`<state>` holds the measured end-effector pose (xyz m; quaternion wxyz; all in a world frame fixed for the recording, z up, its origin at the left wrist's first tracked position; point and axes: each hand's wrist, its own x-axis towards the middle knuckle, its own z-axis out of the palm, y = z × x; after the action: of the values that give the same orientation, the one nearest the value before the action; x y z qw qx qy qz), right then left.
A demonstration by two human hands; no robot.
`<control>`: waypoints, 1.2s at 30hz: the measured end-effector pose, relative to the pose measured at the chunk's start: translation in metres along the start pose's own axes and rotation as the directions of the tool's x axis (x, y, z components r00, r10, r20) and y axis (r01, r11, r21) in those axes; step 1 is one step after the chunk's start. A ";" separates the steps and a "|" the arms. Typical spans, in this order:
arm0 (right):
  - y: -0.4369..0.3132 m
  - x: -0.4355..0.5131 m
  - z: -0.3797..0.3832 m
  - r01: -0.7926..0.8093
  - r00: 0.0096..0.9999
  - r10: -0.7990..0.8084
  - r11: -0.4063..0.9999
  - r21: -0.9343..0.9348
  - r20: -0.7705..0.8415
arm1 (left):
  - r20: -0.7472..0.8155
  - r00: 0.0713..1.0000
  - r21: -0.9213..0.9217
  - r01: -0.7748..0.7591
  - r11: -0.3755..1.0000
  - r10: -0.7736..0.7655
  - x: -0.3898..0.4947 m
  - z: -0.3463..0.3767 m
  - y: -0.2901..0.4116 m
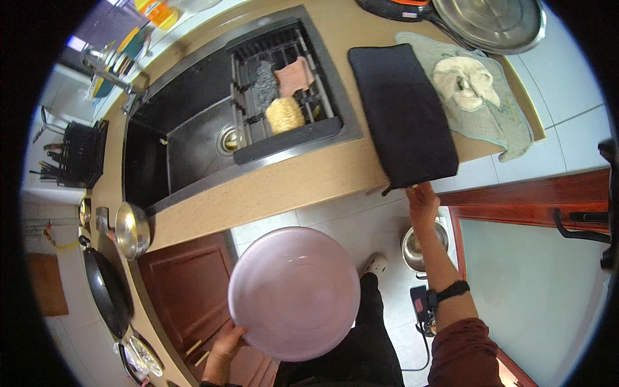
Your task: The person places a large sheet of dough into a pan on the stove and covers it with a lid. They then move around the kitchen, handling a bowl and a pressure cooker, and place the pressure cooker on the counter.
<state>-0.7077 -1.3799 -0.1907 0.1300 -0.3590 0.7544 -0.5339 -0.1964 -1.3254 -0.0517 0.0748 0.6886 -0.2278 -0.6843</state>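
My left hand [228, 341] grips the lower left rim of a large pink plastic basin [295, 295], held over the floor in front of my legs. My right hand [423, 203] is at the near end of a folded black cloth [404, 116], at the counter's edge; its fingertips are partly hidden beneath the cloth. To the right of the black cloth, a white cloth [464, 82] lies on a grey-green towel [515, 116]. In the black sink, a rack [287, 140] holds a yellow sponge [285, 115], a pink cloth [294, 76] and a grey scourer [265, 84].
A faucet [113, 75] stands behind the sink [193, 145]. A metal pan [131, 231] and a black wok [109, 290] are at the left. A steel pot [414, 249] sits low beside my right forearm. Pan lids [493, 22] lie at the upper right, and a glazed door [527, 290] is at the right.
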 end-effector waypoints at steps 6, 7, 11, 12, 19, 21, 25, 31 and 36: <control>0.023 0.025 0.008 0.164 0.986 -0.160 0.899 -0.405 0.044 | -0.166 0.984 -0.151 0.046 0.987 -0.071 -0.035 -0.062 -0.046; 0.026 0.026 0.009 0.206 0.977 -0.212 0.894 -0.398 0.030 | -0.156 0.987 -0.166 0.005 0.986 -0.031 -0.038 -0.067 -0.052; 0.023 0.019 0.019 0.134 0.989 -0.149 0.923 -0.361 -0.013 | -0.153 0.985 -0.280 -0.126 0.952 0.085 -0.059 -0.082 -0.057; 0.013 0.013 0.021 0.102 0.994 -0.109 0.974 -0.204 -0.023 | -0.140 0.986 -0.266 -0.127 0.956 0.092 -0.063 -0.084 -0.053; -0.151 -0.095 -0.038 -0.647 0.377 0.415 0.758 -0.085 0.828 | -0.026 0.978 -0.329 -0.202 0.923 0.205 -0.084 -0.078 -0.001; -0.207 -0.122 -0.044 -0.687 0.286 0.324 0.725 -0.043 0.902 | 0.096 0.957 -0.236 -0.246 0.940 0.274 -0.092 -0.078 0.016; -0.292 -0.126 -0.048 -0.381 0.405 0.174 0.924 -0.007 0.898 | 0.173 0.910 -0.188 -0.344 0.920 0.376 -0.103 -0.080 0.058; -0.357 -0.066 -0.012 -0.833 0.409 0.261 0.498 0.241 0.874 | 0.244 0.803 -0.315 -0.464 0.828 0.543 -0.088 -0.076 0.129; -0.386 0.004 0.049 -0.624 0.386 0.226 0.778 0.073 0.894 | 0.174 0.813 -0.353 -0.476 0.806 0.556 -0.064 -0.066 0.187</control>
<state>-0.5265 -1.4835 0.1371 0.6866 -0.3246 0.5309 -0.3759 -0.1685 -1.4783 0.0873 0.3291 0.4815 -0.3118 -0.7501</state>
